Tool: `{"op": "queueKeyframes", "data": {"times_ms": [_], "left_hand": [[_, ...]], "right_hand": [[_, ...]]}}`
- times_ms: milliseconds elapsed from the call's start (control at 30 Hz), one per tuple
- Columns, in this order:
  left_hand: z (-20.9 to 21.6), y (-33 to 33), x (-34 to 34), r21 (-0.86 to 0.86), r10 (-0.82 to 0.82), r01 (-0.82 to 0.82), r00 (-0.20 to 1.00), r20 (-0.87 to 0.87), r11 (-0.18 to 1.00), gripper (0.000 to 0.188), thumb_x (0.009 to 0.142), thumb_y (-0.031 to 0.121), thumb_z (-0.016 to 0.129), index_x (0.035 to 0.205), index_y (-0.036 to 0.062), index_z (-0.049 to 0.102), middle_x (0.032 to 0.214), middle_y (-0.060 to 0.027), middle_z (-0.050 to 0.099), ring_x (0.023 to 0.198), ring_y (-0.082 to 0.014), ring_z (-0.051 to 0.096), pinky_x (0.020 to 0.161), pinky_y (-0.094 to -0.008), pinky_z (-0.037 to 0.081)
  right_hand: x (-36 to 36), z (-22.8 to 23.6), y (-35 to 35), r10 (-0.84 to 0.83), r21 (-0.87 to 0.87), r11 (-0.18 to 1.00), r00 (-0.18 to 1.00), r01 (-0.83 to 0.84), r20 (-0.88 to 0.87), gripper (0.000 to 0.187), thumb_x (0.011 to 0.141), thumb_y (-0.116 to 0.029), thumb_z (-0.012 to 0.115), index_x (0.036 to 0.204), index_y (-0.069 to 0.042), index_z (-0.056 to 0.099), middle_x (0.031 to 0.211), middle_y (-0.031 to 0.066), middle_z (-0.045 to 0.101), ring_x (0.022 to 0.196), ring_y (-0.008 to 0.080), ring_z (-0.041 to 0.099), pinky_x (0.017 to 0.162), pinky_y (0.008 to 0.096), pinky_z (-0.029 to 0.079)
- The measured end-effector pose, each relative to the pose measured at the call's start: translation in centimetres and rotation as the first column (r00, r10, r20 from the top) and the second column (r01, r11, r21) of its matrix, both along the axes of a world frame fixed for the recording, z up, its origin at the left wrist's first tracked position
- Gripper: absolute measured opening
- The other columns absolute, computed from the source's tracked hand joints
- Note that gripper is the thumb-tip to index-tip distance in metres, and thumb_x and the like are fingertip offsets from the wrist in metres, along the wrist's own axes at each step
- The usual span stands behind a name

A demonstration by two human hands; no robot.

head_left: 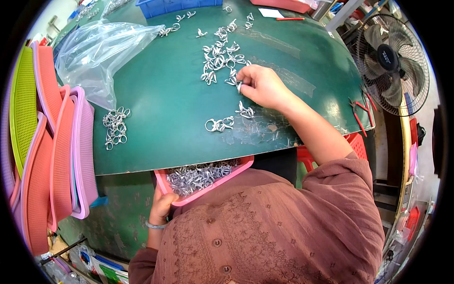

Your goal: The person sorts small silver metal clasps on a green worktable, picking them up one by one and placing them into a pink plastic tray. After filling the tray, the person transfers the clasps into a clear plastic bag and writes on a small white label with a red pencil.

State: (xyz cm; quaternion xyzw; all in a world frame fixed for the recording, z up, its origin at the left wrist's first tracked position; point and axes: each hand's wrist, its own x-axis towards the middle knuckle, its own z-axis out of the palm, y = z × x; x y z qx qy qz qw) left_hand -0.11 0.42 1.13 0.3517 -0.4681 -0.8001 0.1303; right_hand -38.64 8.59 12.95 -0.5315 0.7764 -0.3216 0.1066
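On the green tabletop (156, 94), my right hand (265, 87) is closed in a pinch on a small silver metal ring piece (239, 87), partly hidden by the fingers. The hand is at the near end of a scattered pile of similar silver ring pieces (216, 59). Below the table edge, my left hand (163, 206) grips the left corner of a pink plastic basket (208, 193), thumb over its rim. Many silver ring pieces (194, 179) fill that basket, which rests against my lap. Two small clusters (246, 111) (220, 124) lie nearer me.
Another ring cluster (116, 128) lies at left, below a clear plastic bag (101, 57). Stacked coloured baskets (61, 137) crowd the left side. A blue bin (177, 7) stands at the far edge. Red-handled pliers (358, 116) and a standing fan (390, 59) are at right.
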Motion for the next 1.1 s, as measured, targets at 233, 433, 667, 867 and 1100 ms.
{"op": "queueKeyframes", "data": {"times_ms": [233, 433, 667, 867, 1100], "left_hand": [[0.1, -0.1, -0.1, 0.023, -0.012, 0.012, 1.0, -0.008, 1.0, 0.072, 0.063, -0.004, 0.051, 0.133, -0.002, 0.032, 0.121, -0.0098, 0.049, 0.11, -0.0212, 0.05, 0.094, -0.0326, 0.04], [0.3, -0.1, -0.1, 0.007, -0.011, 0.011, 1.0, 0.013, 1.0, 0.071, 0.063, -0.004, 0.05, 0.132, -0.0019, 0.033, 0.12, -0.0098, 0.05, 0.108, -0.021, 0.05, 0.093, -0.0324, 0.04], [0.4, 0.0, -0.1, 0.002, -0.004, 0.004, 1.0, 0.02, 1.0, 0.07, 0.064, -0.004, 0.051, 0.131, -0.0019, 0.034, 0.12, -0.0092, 0.05, 0.108, -0.0208, 0.05, 0.093, -0.0323, 0.039], [-0.2, -0.1, 0.1, 0.01, -0.002, 0.001, 1.0, 0.008, 1.0, 0.072, 0.063, -0.003, 0.051, 0.132, -0.0022, 0.032, 0.121, -0.0096, 0.05, 0.11, -0.0212, 0.049, 0.096, -0.0329, 0.037], [1.5, -0.1, -1.3, -0.023, -0.061, 0.06, 0.997, -0.048, 0.998, 0.071, 0.063, -0.003, 0.05, 0.132, -0.002, 0.032, 0.122, -0.0106, 0.049, 0.11, -0.0219, 0.05, 0.094, -0.0328, 0.04]], "right_hand": [[0.9, 0.4, -0.5, 0.003, 0.019, 1.0, 0.999, -0.003, -0.051, 0.019, 0.074, -0.016, 0.065, 0.089, -0.004, 0.064, 0.076, 0.0115, 0.06, 0.072, 0.0247, 0.058, 0.064, 0.0345, 0.047], [1.1, 2.2, 0.4, 0.377, 0.077, 0.917, 0.912, -0.392, 0.162, 0.021, 0.077, -0.011, 0.063, 0.096, -0.003, 0.062, 0.08, 0.0081, 0.053, 0.061, 0.0157, 0.051, 0.057, 0.0274, 0.044], [0.5, -0.1, -1.1, 0.058, -0.047, 0.996, 0.966, -0.072, -0.252, 0.027, 0.081, -0.021, 0.058, 0.101, -0.002, 0.059, 0.095, 0.0161, 0.057, 0.092, 0.0339, 0.055, 0.08, 0.0395, 0.045], [4.6, -0.4, 0.3, 0.318, -0.12, 0.933, 0.934, -0.338, -0.161, 0.033, 0.081, -0.022, 0.062, 0.106, -0.001, 0.056, 0.106, 0.0147, 0.056, 0.104, 0.0317, 0.05, 0.091, 0.0404, 0.039], [11.4, -1.4, 0.7, 0.555, -0.251, 0.808, 0.831, -0.534, 0.019, 0.034, 0.078, -0.019, 0.065, 0.104, 0.0, 0.055, 0.113, 0.0182, 0.051, 0.109, 0.0359, 0.046, 0.092, 0.0434, 0.04]]}}
